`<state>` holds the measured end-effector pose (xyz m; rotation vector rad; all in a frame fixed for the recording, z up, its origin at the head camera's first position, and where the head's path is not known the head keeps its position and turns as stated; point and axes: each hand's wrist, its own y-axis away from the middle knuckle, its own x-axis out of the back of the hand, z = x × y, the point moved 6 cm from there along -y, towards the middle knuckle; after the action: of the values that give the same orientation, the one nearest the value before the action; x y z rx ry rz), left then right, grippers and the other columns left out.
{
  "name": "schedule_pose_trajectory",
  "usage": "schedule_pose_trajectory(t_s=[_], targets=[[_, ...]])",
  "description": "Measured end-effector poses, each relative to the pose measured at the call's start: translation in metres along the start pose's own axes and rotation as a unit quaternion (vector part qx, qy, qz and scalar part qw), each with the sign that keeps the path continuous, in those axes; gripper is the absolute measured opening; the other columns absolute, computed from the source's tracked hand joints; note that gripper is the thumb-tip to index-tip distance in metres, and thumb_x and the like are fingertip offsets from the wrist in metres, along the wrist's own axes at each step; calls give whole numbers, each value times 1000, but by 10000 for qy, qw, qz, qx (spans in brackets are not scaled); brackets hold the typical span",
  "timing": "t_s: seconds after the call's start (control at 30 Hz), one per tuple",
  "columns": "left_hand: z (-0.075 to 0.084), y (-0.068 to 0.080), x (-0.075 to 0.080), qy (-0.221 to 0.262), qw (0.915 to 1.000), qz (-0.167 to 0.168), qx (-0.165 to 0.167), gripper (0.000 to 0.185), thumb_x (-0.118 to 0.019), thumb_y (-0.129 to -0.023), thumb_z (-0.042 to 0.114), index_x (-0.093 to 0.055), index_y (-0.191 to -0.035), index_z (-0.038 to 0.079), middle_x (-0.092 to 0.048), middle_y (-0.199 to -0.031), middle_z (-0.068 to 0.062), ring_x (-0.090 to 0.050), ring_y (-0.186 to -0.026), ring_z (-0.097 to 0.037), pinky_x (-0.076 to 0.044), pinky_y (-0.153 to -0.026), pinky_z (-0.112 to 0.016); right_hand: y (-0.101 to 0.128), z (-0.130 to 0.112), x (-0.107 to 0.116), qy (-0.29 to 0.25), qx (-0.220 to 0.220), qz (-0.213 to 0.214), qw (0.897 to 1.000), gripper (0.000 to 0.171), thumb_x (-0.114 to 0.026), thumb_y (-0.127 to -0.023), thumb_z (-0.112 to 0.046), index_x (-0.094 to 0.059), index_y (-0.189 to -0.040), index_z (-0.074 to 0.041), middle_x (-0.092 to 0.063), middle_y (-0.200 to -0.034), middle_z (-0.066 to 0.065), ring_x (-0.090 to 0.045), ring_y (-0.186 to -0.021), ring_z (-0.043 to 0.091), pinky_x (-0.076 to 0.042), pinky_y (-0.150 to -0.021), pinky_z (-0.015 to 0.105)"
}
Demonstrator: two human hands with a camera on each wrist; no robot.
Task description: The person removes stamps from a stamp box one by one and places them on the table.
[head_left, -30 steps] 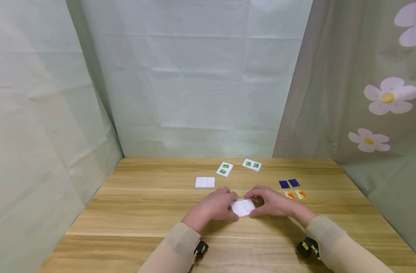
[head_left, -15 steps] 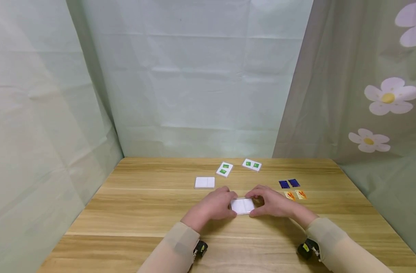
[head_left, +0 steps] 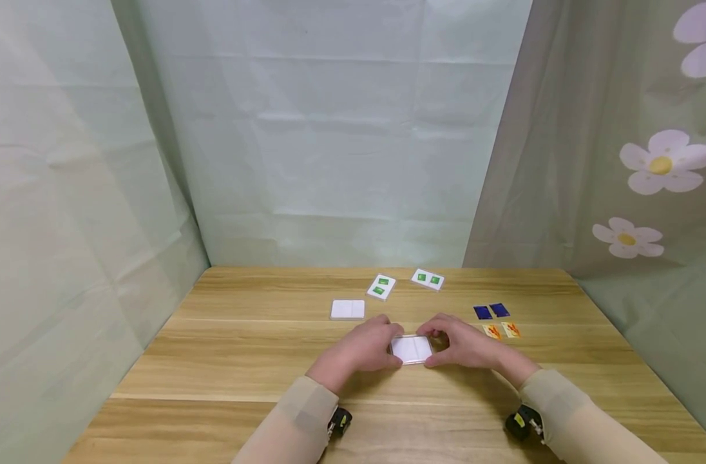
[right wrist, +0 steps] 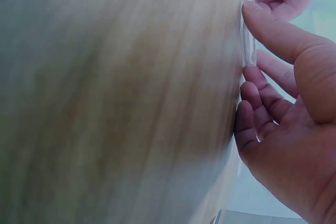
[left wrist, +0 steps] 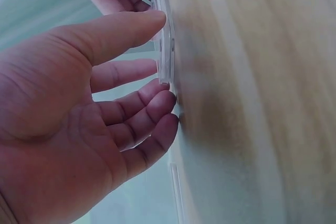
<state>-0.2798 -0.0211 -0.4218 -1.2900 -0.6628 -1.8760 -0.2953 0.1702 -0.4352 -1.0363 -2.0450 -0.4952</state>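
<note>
Head view, item 1: flat clear plastic case with white insert (head_left: 411,349), lying on light wood table (head_left: 214,361), near mid-table, a bit toward the near edge. I see both hands on it. Left hand (head_left: 361,351) pinches the case's left end, thumb on the near side, fingers on the far side; right hand (head_left: 466,347) does likewise at the right end. Left wrist view: thumb (left wrist: 121,32) laid on the case edge (left wrist: 164,35), fingers curled beside it, tips touching the table. Right wrist view: thumb tip (right wrist: 273,32) against the case edge (right wrist: 248,40), fingers bent to the wood.

Item 2: second white case (head_left: 348,309), flat, further back and left of the hands, apart from them.
Item 3: two white cases w/ green squares (head_left: 382,287) (head_left: 428,280), toward the far edge.
Item 4: pair of blue cards (head_left: 490,312), right of centre; pair of yellow-orange cards (head_left: 502,331) just in front of them, next to the right hand.
Item 5: pale green cloth backdrop (head_left: 330,161); flowered curtain (head_left: 620,142) at the far right corner.
</note>
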Motion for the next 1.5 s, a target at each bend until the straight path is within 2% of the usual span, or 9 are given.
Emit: schedule_pose_trajectory(t_s=[0.43,0.83,1.1,1.23,1.4,1.5], targets=[[-3,-1,-4,-39,10000,-28,26,53,-92,-92,29,-74,-139,10,-64,-122,-5,-57,-100,-13,-53,-90,-30,-2,-1,0,194,-15,48,9998,49,-95,-90,-32,-76,-131,-14,-64,-126,1,-57,-112,22,-49,-99,46],[-6,-2,-3,-65,9999,50,137,55,-91,-94,25,-72,-142,7,-65,-126,-8,-60,-104,-16,-55,-96,-33,-5,-3,-4,417,-485,225,9977,52,-95,-90,-33,-75,-134,-13,-65,-123,0,-57,-110,20,-50,-98,47],[-9,-6,-2,-224,9994,192,179,50,-90,-95,25,-73,-138,6,-65,-123,-8,-60,-103,-17,-55,-95,-35,-10,-7,0,532,-410,274,9974,52,-94,-91,-32,-75,-135,-10,-65,-122,3,-58,-107,21,-50,-96,45],[-10,-12,1,-451,9985,208,222,46,-89,-96,27,-74,-135,6,-66,-122,-6,-61,-100,-17,-55,-93,-35,-15,-5,3,610,-520,277,9964,53,-94,-91,-31,-75,-136,-9,-65,-124,4,-58,-107,21,-51,-95,45],[-13,-21,7,-850,9959,179,252,46,-90,-96,30,-76,-133,8,-70,-125,-6,-65,-108,-21,-56,-97,-38,-22,-3,5,707,-659,303,9949,53,-93,-92,-29,-75,-138,-10,-65,-126,5,-58,-108,22,-52,-96,48],[-16,-27,10,-1024,9942,212,232,44,-91,-95,30,-76,-132,10,-72,-124,-5,-67,-108,-22,-57,-95,-39,-28,-2,6,745,-698,326,9942,54,-93,-92,-29,-75,-138,-9,-65,-127,7,-59,-111,24,-52,-99,50]])
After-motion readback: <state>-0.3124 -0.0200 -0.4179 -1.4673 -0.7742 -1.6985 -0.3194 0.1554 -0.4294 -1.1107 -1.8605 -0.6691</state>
